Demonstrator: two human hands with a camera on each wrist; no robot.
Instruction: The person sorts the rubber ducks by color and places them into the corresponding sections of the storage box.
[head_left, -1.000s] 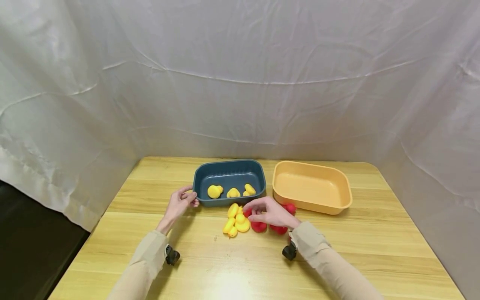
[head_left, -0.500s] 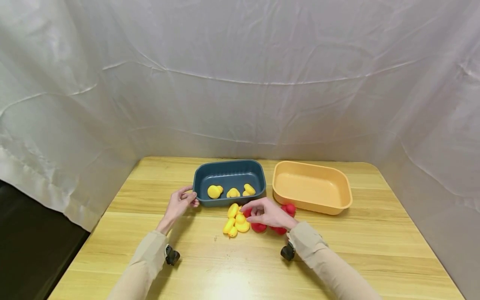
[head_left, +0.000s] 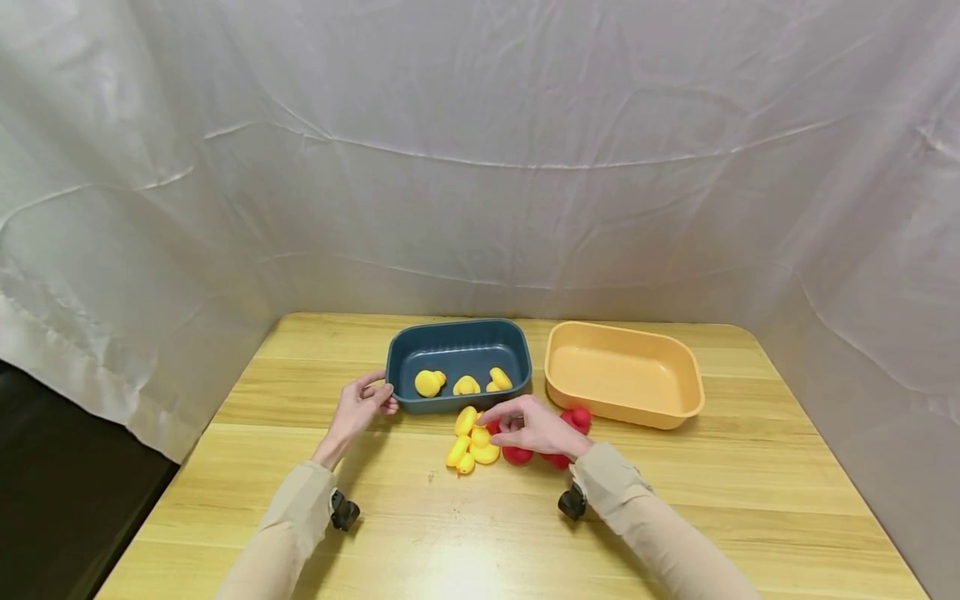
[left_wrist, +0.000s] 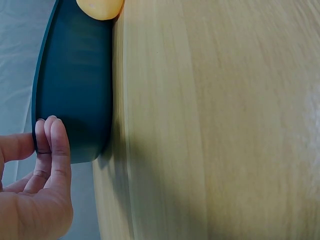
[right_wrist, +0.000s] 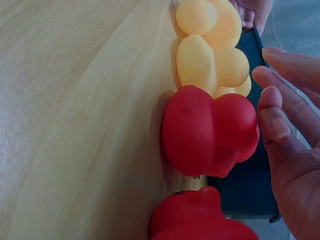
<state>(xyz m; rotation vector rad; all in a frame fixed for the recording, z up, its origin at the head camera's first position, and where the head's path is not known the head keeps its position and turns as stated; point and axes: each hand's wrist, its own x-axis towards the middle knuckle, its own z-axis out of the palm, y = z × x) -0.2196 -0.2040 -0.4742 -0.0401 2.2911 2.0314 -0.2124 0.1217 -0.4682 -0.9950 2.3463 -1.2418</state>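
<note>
My left hand (head_left: 362, 408) pinches the near left corner of the rim of a dark blue tub (left_wrist: 75, 80), thumb on one side and fingers on the other. Several yellow rubber ducks (head_left: 429, 383) lie inside it. In front of the tub, more yellow ducks (head_left: 484, 451) are grouped on the table, beside several red rubber ducks (right_wrist: 192, 127). Over the red ducks hovers my right hand (head_left: 538, 426), partly hiding them. Its thumb and fingers are loosely bent and apart, fingertips toward the yellow ducks, and nothing is between them in the right wrist view.
To the right of the blue tub stands a light orange tub (head_left: 622, 410) with nothing in it. Both tubs are near the far edge of the wooden table (head_left: 450, 542). Pale grey cloth (head_left: 480, 208) hangs behind and at the sides.
My right hand has drifted slightly left over the ducks, uncovering more of the red ones on its right. The left hand and both tubs have stayed where they were.
</note>
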